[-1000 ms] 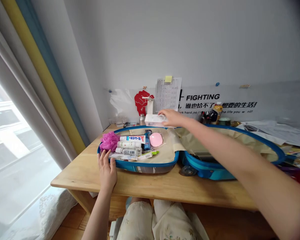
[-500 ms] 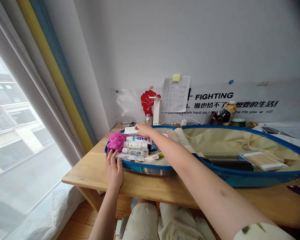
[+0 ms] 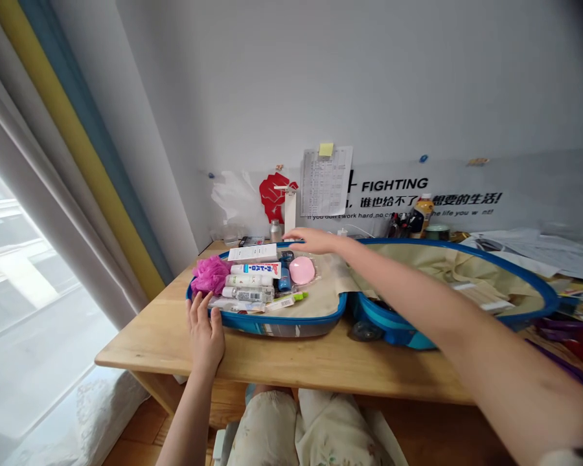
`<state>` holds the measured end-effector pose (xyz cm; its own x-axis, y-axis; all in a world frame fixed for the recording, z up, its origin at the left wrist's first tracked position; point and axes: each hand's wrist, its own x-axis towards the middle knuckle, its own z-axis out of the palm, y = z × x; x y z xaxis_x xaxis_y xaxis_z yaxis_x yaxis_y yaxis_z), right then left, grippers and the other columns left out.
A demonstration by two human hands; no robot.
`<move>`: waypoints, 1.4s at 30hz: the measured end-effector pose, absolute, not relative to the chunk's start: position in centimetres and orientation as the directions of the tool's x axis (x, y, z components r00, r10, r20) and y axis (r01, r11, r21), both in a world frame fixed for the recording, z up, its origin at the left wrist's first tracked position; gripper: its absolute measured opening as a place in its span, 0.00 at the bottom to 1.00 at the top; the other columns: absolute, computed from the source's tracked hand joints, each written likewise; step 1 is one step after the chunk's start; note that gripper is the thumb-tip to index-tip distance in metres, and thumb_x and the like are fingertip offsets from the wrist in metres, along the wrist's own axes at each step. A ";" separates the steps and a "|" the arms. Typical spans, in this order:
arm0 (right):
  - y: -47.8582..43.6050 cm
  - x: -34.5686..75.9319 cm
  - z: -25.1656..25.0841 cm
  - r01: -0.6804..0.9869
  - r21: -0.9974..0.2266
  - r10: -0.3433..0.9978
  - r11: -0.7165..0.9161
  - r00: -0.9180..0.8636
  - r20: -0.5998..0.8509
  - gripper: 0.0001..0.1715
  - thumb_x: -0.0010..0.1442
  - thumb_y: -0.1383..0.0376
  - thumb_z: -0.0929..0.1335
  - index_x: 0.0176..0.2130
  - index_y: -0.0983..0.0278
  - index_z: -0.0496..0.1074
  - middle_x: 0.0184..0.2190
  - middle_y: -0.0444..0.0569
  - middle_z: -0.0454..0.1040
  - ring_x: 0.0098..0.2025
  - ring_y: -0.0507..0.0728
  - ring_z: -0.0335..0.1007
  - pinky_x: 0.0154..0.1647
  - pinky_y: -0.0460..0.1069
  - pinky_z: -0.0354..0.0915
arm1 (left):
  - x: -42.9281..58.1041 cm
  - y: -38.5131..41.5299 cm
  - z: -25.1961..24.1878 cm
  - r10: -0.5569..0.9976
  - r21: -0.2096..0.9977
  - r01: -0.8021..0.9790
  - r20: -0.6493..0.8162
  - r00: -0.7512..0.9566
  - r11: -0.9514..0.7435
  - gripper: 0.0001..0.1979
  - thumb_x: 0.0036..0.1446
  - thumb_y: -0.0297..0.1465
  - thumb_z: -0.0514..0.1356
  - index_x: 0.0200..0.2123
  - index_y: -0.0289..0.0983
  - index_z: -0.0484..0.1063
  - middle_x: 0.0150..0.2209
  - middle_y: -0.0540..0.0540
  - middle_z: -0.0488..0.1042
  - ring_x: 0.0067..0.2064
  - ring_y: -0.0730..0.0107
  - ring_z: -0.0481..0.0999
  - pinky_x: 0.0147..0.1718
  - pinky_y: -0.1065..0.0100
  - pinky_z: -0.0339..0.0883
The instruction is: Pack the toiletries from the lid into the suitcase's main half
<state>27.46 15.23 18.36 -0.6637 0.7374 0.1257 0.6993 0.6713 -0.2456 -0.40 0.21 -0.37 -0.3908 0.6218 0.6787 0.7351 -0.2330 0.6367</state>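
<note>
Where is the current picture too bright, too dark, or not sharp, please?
Head view: daylight washes out the window at left; head view: the upper right corner darkens; head view: the right arm looks soft and blurred toward the lower right; head view: fine print on the white box is too small to read.

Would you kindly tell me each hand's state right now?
Left hand: open, resting against the blue-rimmed, cream-lined suitcase.
Right hand: open, holding nothing, near the white rectangular box.
</note>
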 end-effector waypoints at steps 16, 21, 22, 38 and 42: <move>7.2 51.8 9.6 0.944 -0.192 0.908 0.268 -0.314 -0.277 0.28 0.30 0.68 0.70 0.36 0.49 0.77 0.40 0.44 0.78 0.44 0.65 0.76 0.45 0.60 0.74 | -0.3 0.1 0.0 0.609 0.628 0.741 0.691 -0.390 -0.238 0.24 0.67 0.42 0.45 0.60 0.38 0.65 0.65 0.38 0.57 0.70 0.54 0.45 0.67 0.48 0.39; 6.9 52.0 11.2 0.955 -0.187 0.922 0.230 -0.276 -0.271 0.26 0.31 0.66 0.71 0.35 0.48 0.75 0.39 0.44 0.77 0.43 0.66 0.74 0.48 0.63 0.72 | -0.2 0.1 0.1 0.615 0.637 0.733 0.683 -0.394 -0.238 0.24 0.68 0.43 0.45 0.59 0.37 0.65 0.65 0.37 0.57 0.70 0.54 0.44 0.67 0.48 0.39; 6.8 52.1 12.2 0.960 -0.186 0.933 0.211 -0.254 -0.253 0.26 0.31 0.65 0.71 0.36 0.48 0.74 0.39 0.44 0.76 0.43 0.66 0.74 0.49 0.64 0.71 | -0.2 0.0 0.1 0.617 0.638 0.732 0.682 -0.393 -0.239 0.24 0.68 0.43 0.45 0.58 0.37 0.66 0.65 0.37 0.57 0.70 0.54 0.44 0.67 0.48 0.39; 3.3 30.1 17.2 0.721 -0.431 0.807 0.543 -0.589 0.031 0.29 0.52 0.53 0.69 0.53 0.57 0.67 0.52 0.50 0.74 0.50 0.60 0.73 0.51 0.53 0.68 | -0.4 0.3 -0.3 0.598 0.621 0.742 0.703 -0.385 -0.252 0.23 0.68 0.40 0.46 0.59 0.38 0.65 0.66 0.38 0.56 0.70 0.55 0.44 0.67 0.48 0.39; 3.7 27.2 15.4 0.691 -0.405 0.756 0.599 -0.655 0.001 0.28 0.54 0.54 0.69 0.52 0.59 0.69 0.50 0.53 0.75 0.51 0.62 0.73 0.50 0.54 0.67 | -0.4 0.4 -0.3 0.595 0.616 0.747 0.706 -0.384 -0.249 0.23 0.68 0.41 0.46 0.59 0.38 0.65 0.65 0.38 0.57 0.70 0.55 0.44 0.67 0.48 0.39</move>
<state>27.15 3.73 15.35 -0.6548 0.7558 0.0013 0.6906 0.5989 -0.4053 -0.36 0.37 -0.32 -0.3836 0.5953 0.7060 0.7472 -0.2492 0.6162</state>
